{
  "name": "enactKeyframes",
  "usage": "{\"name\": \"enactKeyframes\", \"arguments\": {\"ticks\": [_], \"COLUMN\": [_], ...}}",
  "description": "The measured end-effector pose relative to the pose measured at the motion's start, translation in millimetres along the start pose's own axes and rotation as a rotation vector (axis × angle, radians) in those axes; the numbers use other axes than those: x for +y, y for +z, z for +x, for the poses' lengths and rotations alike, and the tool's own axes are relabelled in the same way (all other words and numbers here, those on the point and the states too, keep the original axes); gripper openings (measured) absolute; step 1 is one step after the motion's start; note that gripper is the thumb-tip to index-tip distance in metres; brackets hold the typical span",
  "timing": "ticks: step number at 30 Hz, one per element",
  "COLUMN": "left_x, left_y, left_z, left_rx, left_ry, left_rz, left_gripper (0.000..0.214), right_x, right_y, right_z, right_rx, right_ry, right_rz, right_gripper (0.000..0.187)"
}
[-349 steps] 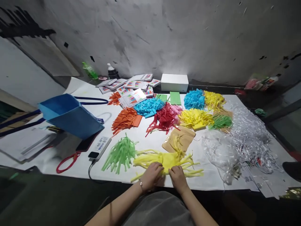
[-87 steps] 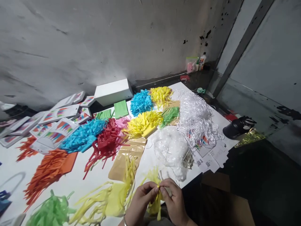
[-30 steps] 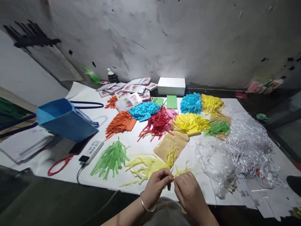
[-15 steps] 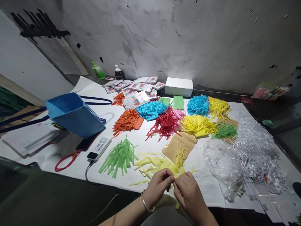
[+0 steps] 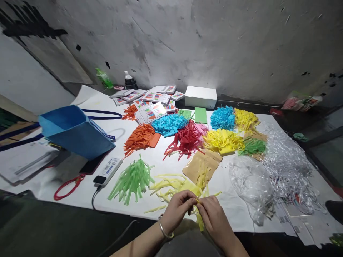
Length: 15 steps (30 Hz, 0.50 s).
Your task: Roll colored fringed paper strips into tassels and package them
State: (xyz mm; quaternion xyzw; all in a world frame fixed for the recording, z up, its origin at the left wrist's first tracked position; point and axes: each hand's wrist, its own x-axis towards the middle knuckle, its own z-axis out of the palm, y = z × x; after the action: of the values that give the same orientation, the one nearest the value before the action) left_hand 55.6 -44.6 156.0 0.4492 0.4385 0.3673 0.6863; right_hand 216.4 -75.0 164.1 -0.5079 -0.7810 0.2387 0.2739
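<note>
My left hand [image 5: 177, 210] and my right hand [image 5: 214, 219] meet at the near edge of the white sheet [image 5: 166, 157], fingertips pinched together on a piece of yellow fringed paper [image 5: 199, 217] that hangs down between them. Loose yellow paper strips [image 5: 171, 185] lie flat just beyond my hands. A tan paper pouch [image 5: 202, 166] lies behind those strips. A bunch of light green strips [image 5: 132, 180] rests to the left of my left hand. A bracelet circles my left wrist.
Piles of orange [image 5: 140, 137], blue [image 5: 170, 124], red [image 5: 186, 139] and yellow [image 5: 223, 140] fringe cover the middle. Clear and white shreds [image 5: 278, 167] fill the right. A blue bag [image 5: 76, 132], a power bank [image 5: 108, 171] and a red cord [image 5: 66, 186] lie left. A white box [image 5: 200, 96] and printed cards [image 5: 150, 111] sit near the wall.
My hands stay pinched together on the yellow paper, with more of it now hanging below them. The view has shifted slightly; the piles have not moved.
</note>
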Motion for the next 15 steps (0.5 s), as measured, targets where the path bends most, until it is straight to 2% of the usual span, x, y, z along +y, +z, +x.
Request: {"name": "enactKeyframes", "arguments": {"ticks": [6, 11, 15], "left_x": [-1.4, 1.0, 6.3], "left_y": [1.3, -2.7, -8.0], "left_z": [1.3, 4.3, 0.7], "left_rx": [0.022, 0.047, -0.035], "left_ry": [-0.015, -0.079, -0.099], "left_rz": [0.018, -0.052, 0.079], "left_gripper": [0.028, 0.030, 0.028], "right_x": [1.0, 1.9, 7.7], "right_y": [-1.2, -0.5, 4.7], "right_z": [-1.4, 0.4, -5.0], "right_rx": [0.038, 0.038, 0.020], "right_ry": [0.006, 0.035, 0.001], "right_rz": [0.041, 0.059, 0.015], "right_gripper": [0.024, 0.024, 0.024]}}
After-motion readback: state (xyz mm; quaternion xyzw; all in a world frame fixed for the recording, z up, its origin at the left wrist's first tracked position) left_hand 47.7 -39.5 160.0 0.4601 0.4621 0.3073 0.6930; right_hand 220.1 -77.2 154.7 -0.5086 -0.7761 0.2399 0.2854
